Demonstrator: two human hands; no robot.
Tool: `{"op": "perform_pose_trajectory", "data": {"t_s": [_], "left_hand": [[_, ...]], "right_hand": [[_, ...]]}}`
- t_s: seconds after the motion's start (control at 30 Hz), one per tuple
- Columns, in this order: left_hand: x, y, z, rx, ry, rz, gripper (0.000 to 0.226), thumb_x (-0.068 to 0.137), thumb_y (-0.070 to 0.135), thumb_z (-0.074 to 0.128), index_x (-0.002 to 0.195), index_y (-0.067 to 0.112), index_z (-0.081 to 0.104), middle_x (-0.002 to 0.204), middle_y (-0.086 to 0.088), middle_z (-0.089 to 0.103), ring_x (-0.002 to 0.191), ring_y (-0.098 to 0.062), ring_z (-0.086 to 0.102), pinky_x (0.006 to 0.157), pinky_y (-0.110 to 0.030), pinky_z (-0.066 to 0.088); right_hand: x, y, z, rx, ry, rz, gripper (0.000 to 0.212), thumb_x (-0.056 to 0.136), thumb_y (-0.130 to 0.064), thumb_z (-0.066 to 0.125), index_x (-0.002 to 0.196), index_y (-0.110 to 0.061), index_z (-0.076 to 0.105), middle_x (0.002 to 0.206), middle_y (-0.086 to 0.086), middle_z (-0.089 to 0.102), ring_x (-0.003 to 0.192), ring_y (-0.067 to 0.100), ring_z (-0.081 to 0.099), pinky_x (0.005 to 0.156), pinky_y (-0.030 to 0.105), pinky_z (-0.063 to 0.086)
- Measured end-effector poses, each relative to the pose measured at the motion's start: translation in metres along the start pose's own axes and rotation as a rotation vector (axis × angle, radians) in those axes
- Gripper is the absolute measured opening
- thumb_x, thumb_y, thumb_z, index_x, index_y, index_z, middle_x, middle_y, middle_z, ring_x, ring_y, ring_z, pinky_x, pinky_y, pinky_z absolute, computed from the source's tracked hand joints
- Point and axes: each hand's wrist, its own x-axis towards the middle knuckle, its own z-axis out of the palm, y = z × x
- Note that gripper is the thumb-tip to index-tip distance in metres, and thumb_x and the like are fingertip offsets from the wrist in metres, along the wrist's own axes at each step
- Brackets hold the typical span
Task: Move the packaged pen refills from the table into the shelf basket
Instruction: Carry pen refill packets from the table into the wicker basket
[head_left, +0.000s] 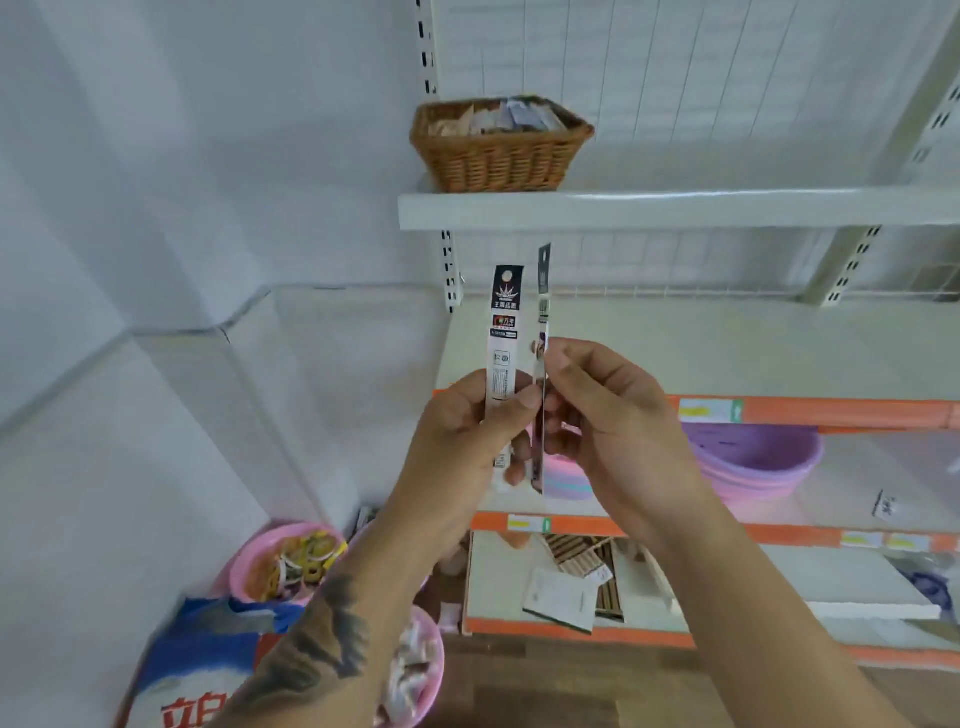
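We hold two packs in front of us, long axes upright: our left hand (467, 426) pinches the flat white-and-black pen refill packet (503, 343) between thumb and curled fingers near its lower half, printed face toward us, and our right hand (613, 410) pinches the second slim refill packet (542, 332), turned edge-on, just beside the first. The brown woven wicker basket (498, 156) sits above and slightly left of both packets, at the left end of the white metal shelf (675, 208), already holding what look like other packs, though that part is blurred. The left hand is a little nearer the basket. The white shelf's front edge lies between the packet tips and the basket rim, so we judge the lift must clear that lip first; the space above the basket looks open.
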Motion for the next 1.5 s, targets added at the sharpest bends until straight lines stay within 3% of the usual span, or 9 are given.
{"op": "perform_pose_trajectory", "data": {"t_s": [0.1,0.33,0.47,0.53,0.67,0.77,1.0,1.23,1.5], "left_hand": [[0.033,0.015,0.009,-0.023,0.006,0.062,0.016,0.088,0.019,0.071,0.089,0.004,0.068,0.072,-0.019,0.053,0.057,-0.027,0.047,0.049,-0.030,0.041],[0.080,0.034,0.025,-0.042,0.063,0.124,0.026,0.085,0.021,0.073,0.095,-0.004,0.069,0.069,-0.016,0.055,0.052,-0.022,0.046,0.049,-0.030,0.044],[0.101,0.054,0.020,0.018,0.065,0.185,0.027,0.086,0.021,0.073,0.097,-0.003,0.069,0.083,-0.036,0.060,0.056,-0.026,0.046,0.050,-0.031,0.043],[0.112,0.066,0.016,0.029,0.053,0.202,0.027,0.087,0.022,0.073,0.099,-0.001,0.071,0.091,-0.040,0.060,0.058,-0.026,0.047,0.050,-0.032,0.043],[0.138,0.094,0.006,0.027,0.081,0.204,0.020,0.097,0.024,0.070,0.113,0.011,0.072,0.084,-0.014,0.065,0.060,-0.023,0.053,0.052,-0.034,0.043],[0.154,0.115,-0.007,-0.001,0.120,0.160,0.014,0.102,0.022,0.061,0.107,0.013,0.071,0.080,-0.007,0.065,0.062,-0.023,0.056,0.055,-0.035,0.045],[0.164,0.120,-0.031,-0.011,0.105,0.086,0.019,0.105,0.022,0.057,0.103,0.007,0.068,0.083,-0.011,0.064,0.062,-0.027,0.061,0.056,-0.037,0.053],[0.168,0.099,-0.044,0.011,0.084,-0.042,0.023,0.105,0.033,0.055,0.116,0.016,0.065,0.082,-0.011,0.068,0.050,-0.026,0.057,0.049,-0.030,0.049],[0.179,0.082,-0.026,-0.069,0.101,-0.062,0.054,0.105,0.053,0.038,0.107,0.009,0.069,0.079,-0.008,0.067,0.049,-0.015,0.045,0.047,-0.023,0.034]], "right_hand": [[0.025,-0.018,-0.008,-0.050,0.019,-0.083,0.029,0.093,-0.032,0.067,0.104,-0.005,0.067,0.089,0.043,0.055,0.071,0.059,0.053,0.066,0.058,0.047],[0.061,-0.044,-0.027,-0.279,0.033,-0.290,0.002,0.098,-0.014,0.069,0.100,-0.014,0.068,0.070,0.012,0.067,0.060,0.021,0.057,0.059,0.037,0.050],[0.082,-0.064,-0.022,-0.391,-0.021,-0.385,0.020,0.095,-0.008,0.070,0.107,-0.023,0.064,0.071,0.006,0.072,0.058,0.026,0.055,0.052,0.035,0.042],[0.090,-0.073,-0.015,-0.430,-0.032,-0.414,0.025,0.094,-0.006,0.070,0.109,-0.025,0.063,0.076,0.003,0.074,0.058,0.014,0.056,0.052,0.022,0.040],[0.129,-0.110,0.006,-0.508,0.058,-0.484,0.021,0.094,-0.007,0.071,0.103,-0.025,0.066,0.072,0.004,0.074,0.062,0.026,0.061,0.055,0.036,0.047],[0.187,-0.145,0.016,-0.589,0.152,-0.428,0.013,0.094,-0.012,0.071,0.095,-0.025,0.071,0.074,0.012,0.071,0.063,0.025,0.061,0.058,0.035,0.050],[0.287,-0.168,0.021,-0.813,0.168,-0.199,0.011,0.094,-0.009,0.067,0.089,-0.015,0.074,0.080,-0.005,0.070,0.059,0.004,0.057,0.054,0.020,0.042],[0.274,-0.145,0.017,-1.100,0.274,-0.345,0.012,0.097,-0.018,0.062,0.095,-0.027,0.071,0.092,-0.008,0.069,0.076,0.005,0.061,0.054,0.018,0.041],[0.206,-0.103,0.016,-0.957,0.220,-0.587,0.012,0.096,-0.017,0.068,0.096,-0.029,0.070,0.088,-0.013,0.068,0.079,0.006,0.062,0.063,0.009,0.044]]}}
